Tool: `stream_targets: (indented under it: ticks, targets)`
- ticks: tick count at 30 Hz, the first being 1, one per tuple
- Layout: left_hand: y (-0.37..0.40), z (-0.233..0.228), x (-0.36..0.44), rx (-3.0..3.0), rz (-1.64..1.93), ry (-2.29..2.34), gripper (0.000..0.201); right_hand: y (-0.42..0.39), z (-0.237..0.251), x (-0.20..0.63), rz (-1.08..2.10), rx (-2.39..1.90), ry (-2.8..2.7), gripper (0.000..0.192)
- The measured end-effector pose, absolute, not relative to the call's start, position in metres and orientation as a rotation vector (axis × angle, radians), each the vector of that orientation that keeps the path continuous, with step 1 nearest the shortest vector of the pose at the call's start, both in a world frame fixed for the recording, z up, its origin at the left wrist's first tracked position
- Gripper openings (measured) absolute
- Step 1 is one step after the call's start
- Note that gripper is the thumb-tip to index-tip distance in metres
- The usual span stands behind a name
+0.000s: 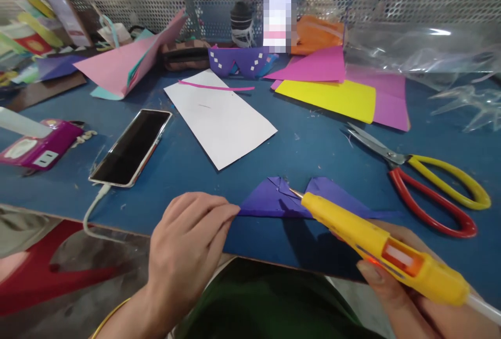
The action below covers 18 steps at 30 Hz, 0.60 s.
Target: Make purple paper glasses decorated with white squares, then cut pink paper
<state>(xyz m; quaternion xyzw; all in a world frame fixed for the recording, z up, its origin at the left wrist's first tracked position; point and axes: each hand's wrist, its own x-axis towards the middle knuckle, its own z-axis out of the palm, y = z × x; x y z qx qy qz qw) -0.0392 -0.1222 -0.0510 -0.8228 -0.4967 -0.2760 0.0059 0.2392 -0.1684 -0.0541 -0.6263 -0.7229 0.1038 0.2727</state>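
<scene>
Near the table's front edge lies a purple craft piece with two raised humps and a straight lower edge. My left hand is closed, fingertips pinching its left end. In my right hand is a yellow glue gun, its metal tip at the notch between the humps. A small red light glows by my thumb, and a white glue stick sticks out of the gun's back. Whether the tip touches the purple piece I cannot tell.
Scissors lie half open at right. White paper with a pink strip, a charging phone and a magenta power socket cover the middle and left. Behind are a purple mask, yellow sheet and pink sheets.
</scene>
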Motion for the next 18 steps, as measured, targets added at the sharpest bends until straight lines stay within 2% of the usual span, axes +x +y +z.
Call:
stream_targets:
  ticks: [6, 14, 18]
  targets:
    - [-0.132, -0.056, -0.038, -2.561, -0.718, -1.279, 0.023, -0.164, -0.056, 0.236, 0.297, -1.626, -1.93, 0.025]
    - [-0.149, -0.059, -0.03, -2.53, -0.468, -1.317, 0.038, -0.165, -0.054, 0.232, 0.421, -1.641, -1.87, 0.026]
    - [-0.151, -0.063, -0.029, -2.527, -0.48, -1.311, 0.04, -0.166, -0.054, 0.231, 0.445, -1.663, -1.848, 0.03]
